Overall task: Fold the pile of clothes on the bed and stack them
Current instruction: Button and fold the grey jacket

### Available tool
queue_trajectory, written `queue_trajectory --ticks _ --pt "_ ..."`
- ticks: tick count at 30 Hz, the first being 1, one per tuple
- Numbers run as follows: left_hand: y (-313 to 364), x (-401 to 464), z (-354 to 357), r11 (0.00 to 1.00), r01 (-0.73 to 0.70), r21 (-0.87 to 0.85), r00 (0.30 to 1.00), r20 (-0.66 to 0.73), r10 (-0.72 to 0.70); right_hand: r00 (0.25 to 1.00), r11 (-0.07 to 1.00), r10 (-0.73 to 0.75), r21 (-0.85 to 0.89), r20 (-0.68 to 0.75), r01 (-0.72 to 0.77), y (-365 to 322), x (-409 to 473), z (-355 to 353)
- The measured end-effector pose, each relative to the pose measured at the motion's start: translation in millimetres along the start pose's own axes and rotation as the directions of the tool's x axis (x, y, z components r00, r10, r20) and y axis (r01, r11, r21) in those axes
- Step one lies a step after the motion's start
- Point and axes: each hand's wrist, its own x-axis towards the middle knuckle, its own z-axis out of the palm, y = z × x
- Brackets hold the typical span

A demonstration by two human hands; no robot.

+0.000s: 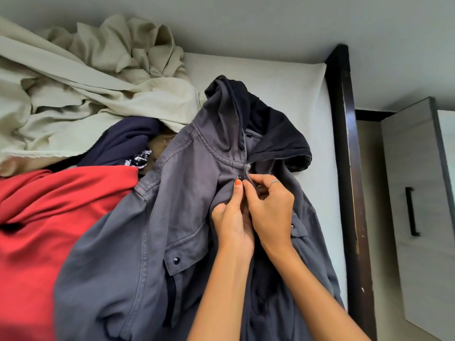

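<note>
**Grey jacket spread on the bed, both hands at its front**

White bedding [283,77] covered the mattress we looked down on from the head camera, with a pale wall [246,20] behind it and a dark wooden bed frame [344,143] running down the right side. Beyond the frame we saw a light wood-grain cabinet [416,180] with a black handle [412,211].

On the bedding lay the grey hooded jacket [138,242], front up, its dark-lined hood [275,134] pointing toward the wall and its body stretching toward us. A chest pocket flap with a dark snap [176,260] showed on its left half.

Our left hand [232,223] pinched the jacket's front edge just below the collar, thumb tip next to a dark snap [239,177]. Our right hand [270,210] met it there, fingers curled and pinching the opposite edge beside a grey drawstring [248,172]. The two hands touched each other.

To the left, a red garment [49,230] lay partly under the jacket's sleeve. Behind it we saw a navy garment [123,141] and a small patterned piece [140,158], and farther back a crumpled beige heap [86,82] reaching toward the wall.
</note>
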Motion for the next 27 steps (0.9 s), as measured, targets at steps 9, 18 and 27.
queue_trajectory --ticks 9,18,27 --pt "-7 2 -5 0.967 -0.209 0.148 0.978 0.009 0.210 0.985 0.957 0.151 0.238 0.078 -0.166 -2 4 -5" --pt "-10 4 -6 0.899 -0.348 0.265 0.932 -0.004 0.362 0.970 0.897 0.203 0.372 0.136 -0.240 0 3 -8" --pt "-9 6 -11 0.697 -0.468 0.543 0.852 0.067 0.520 0.984 0.959 0.081 0.256 0.156 -0.119 5 8 -8"
